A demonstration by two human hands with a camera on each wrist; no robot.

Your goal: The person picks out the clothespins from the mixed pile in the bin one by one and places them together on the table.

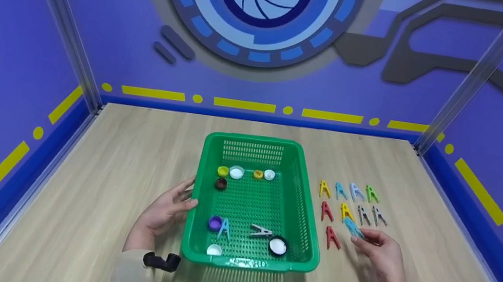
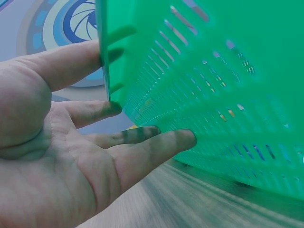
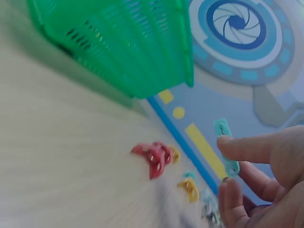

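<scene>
My left hand (image 1: 164, 214) holds the left side of a green plastic basket (image 1: 311, 248), thumb at the rim and fingers against the slotted outer wall (image 2: 223, 156). Right of the basket, my right hand (image 1: 381, 253) pinches a light blue clothespin (image 1: 352, 227) between thumb and fingers. The right wrist view shows this clothespin (image 3: 221, 127) end-on, partly covered by the thumb. Beside that hand lie a red clothespin (image 1: 332, 238), a yellow clothespin (image 1: 346, 212) and grey clothespins (image 1: 363, 215).
Inside the basket are several bottle caps, among them a purple cap (image 1: 215, 223) and a black cap (image 1: 283, 254), plus a blue clothespin (image 1: 224, 229) and a whitish clothespin (image 1: 261, 231). Further back on the wooden table (image 1: 142, 145), a green clothespin (image 1: 372, 194) ends a row of clothespins.
</scene>
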